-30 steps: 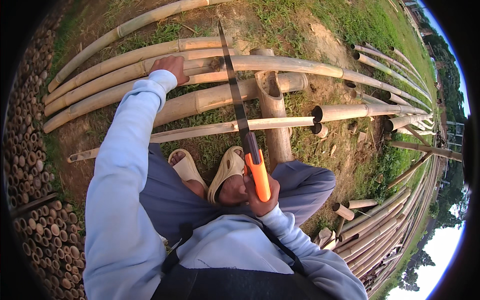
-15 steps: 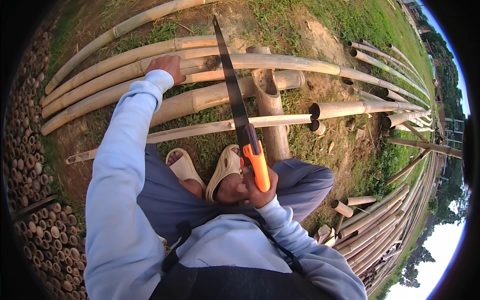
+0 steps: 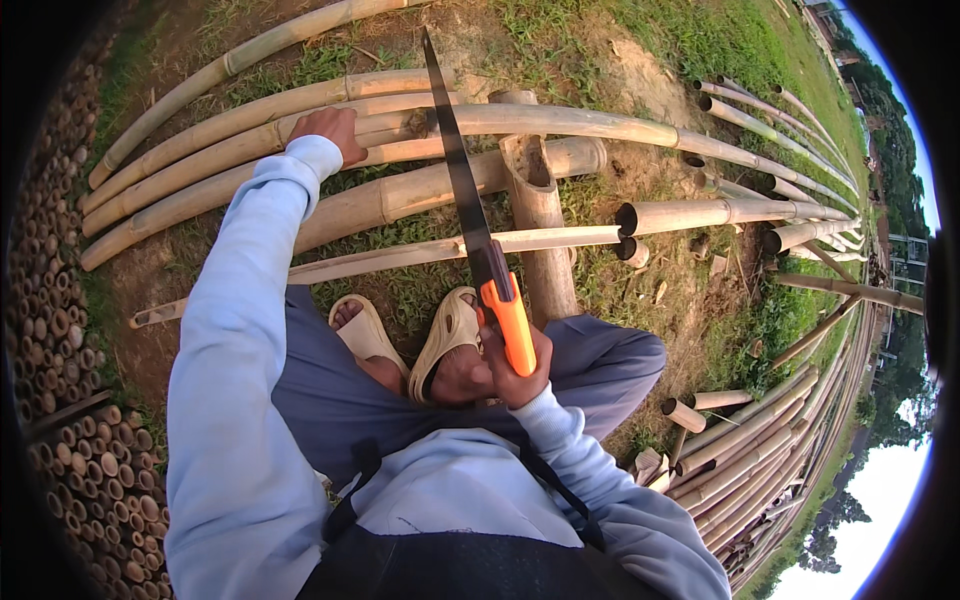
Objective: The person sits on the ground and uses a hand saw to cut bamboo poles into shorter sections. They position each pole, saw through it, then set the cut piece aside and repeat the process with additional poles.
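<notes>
My right hand (image 3: 518, 366) is closed around the orange and dark handle of a handsaw (image 3: 463, 185). Its long dark blade points away from me and crosses over a long bamboo pole (image 3: 590, 122); whether the teeth touch the pole cannot be told. Left of the blade, my left hand (image 3: 330, 134) grips that same pole with fingers curled over it. Under the pole, near the blade, stands an upright-cut bamboo post (image 3: 540, 215) with a notched open top. A thick bamboo length (image 3: 400, 198) lies just nearer to me, beside the post.
A split bamboo strip (image 3: 380, 262) runs across in front of my sandals (image 3: 447, 335). More poles (image 3: 180, 105) lie at the far left. Stacked cut bamboo (image 3: 100, 465) lines the left side. Long poles (image 3: 750, 440) are piled at the right, and a thick pole end (image 3: 680, 214) sits right of the post.
The saw has shifted very slightly, its tip and handle a little to the left and farther away. My left hand stays on the pole, almost unmoved.
</notes>
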Motion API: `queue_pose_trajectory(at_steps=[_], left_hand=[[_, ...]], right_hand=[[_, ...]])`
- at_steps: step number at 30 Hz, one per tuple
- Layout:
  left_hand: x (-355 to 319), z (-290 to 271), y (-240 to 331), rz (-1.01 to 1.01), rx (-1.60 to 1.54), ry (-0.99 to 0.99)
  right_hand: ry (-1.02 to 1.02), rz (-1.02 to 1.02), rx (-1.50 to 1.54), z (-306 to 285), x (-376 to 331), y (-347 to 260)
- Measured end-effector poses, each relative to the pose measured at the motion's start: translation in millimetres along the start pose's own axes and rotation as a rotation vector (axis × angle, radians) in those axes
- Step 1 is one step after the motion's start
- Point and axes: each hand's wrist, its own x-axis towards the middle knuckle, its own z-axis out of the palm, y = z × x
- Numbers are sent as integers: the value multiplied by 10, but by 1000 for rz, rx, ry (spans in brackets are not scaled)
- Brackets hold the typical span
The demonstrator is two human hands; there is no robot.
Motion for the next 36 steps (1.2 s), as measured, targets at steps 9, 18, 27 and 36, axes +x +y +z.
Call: queue_pose_trajectory(at_steps=[9, 18, 27, 36], left_hand=[[42, -25, -103, 24, 36, 19], [73, -131, 207, 22, 9, -68], [-14, -9, -20, 22, 12, -16], [157, -79, 23, 69, -3, -15]], right_hand=[[32, 4, 104, 230, 407, -113], [82, -96, 129, 303, 1175, -31], [-47, 35, -36, -218, -473, -31], [43, -81, 132, 355, 1357, -167]])
